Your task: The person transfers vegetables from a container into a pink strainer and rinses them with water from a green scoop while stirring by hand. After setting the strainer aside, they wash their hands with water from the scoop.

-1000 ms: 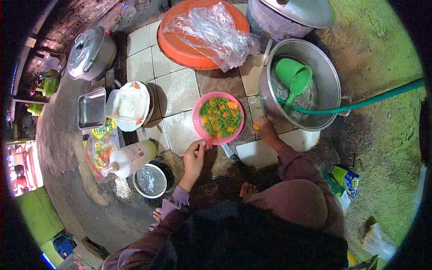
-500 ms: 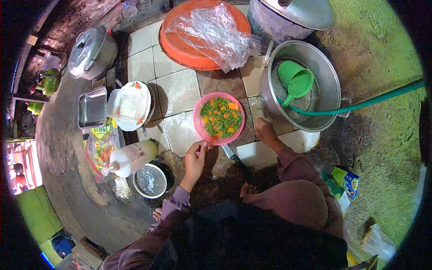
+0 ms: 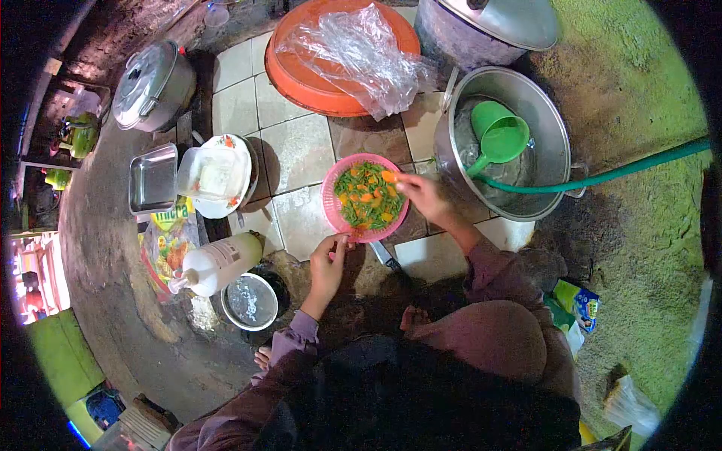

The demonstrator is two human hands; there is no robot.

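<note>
Left hand (image 3: 326, 264) pinches pink colander (image 3: 365, 198) rim; right hand (image 3: 423, 197) pinches an orange piece above it. Steady the rim, release low over the greens.

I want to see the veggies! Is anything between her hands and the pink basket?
No. The left hand holds the basket by its near rim, and the right hand reaches over its far edge. Nothing blocks either.

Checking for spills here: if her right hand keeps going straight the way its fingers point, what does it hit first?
The right hand points left over the pink basket; it would likely meet the cut vegetables first, though its height above them is unclear.
</note>
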